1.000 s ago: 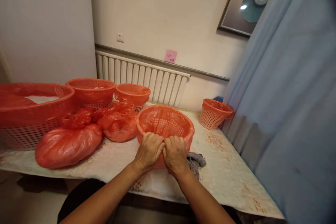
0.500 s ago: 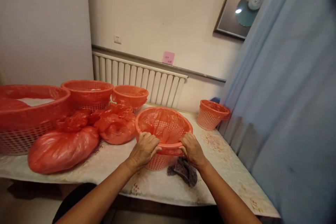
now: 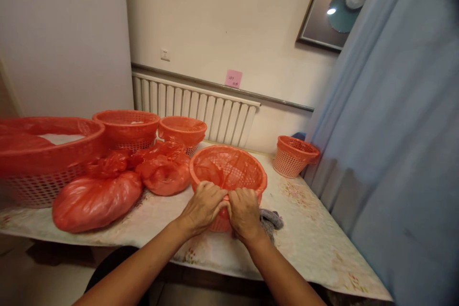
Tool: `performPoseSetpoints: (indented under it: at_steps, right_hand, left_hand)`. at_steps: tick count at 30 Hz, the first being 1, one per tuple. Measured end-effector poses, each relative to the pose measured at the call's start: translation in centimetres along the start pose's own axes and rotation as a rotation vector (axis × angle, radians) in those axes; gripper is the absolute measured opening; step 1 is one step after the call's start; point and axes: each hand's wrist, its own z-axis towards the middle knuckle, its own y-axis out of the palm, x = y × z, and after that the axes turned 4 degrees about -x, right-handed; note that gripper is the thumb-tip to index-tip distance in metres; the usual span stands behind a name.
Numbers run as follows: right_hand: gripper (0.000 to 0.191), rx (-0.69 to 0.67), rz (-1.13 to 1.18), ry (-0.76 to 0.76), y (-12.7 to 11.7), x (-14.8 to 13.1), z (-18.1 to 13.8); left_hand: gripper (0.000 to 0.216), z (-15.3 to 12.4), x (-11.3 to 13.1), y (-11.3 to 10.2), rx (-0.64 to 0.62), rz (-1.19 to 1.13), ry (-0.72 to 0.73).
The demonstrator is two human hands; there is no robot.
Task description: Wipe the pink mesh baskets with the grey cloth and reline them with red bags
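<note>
A round orange plastic basket [image 3: 247, 165] lined with a thin red plastic bag [image 3: 215, 172] stands on the table in front of me. My left hand [image 3: 202, 206] and my right hand [image 3: 244, 213] sit side by side at its near rim, both with fingers curled onto the bag's edge where it folds over the rim. A grey cloth [image 3: 270, 220] lies on the table just right of my right hand.
Two filled red bags [image 3: 96, 198] [image 3: 165, 172] lie left of the basket. Behind them stand a large lined basket [image 3: 43, 158] and two smaller ones [image 3: 125, 126] [image 3: 182, 131]. Another small basket [image 3: 296, 155] stands far right near a blue curtain [image 3: 394, 153]. A radiator [image 3: 201, 110] runs along the wall.
My hands were together at the near rim, spread apart along it half a second ago, and have come back together at the rim's front.
</note>
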Motion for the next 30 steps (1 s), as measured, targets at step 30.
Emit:
performPoseSetpoints:
  at_steps: [30]
  right_hand:
    - [0.026, -0.028, -0.01, -0.047, -0.2, -0.3, 0.5]
  left_hand:
    - [0.032, 0.4, 0.3, 1.2, 0.038, 0.018, -0.054]
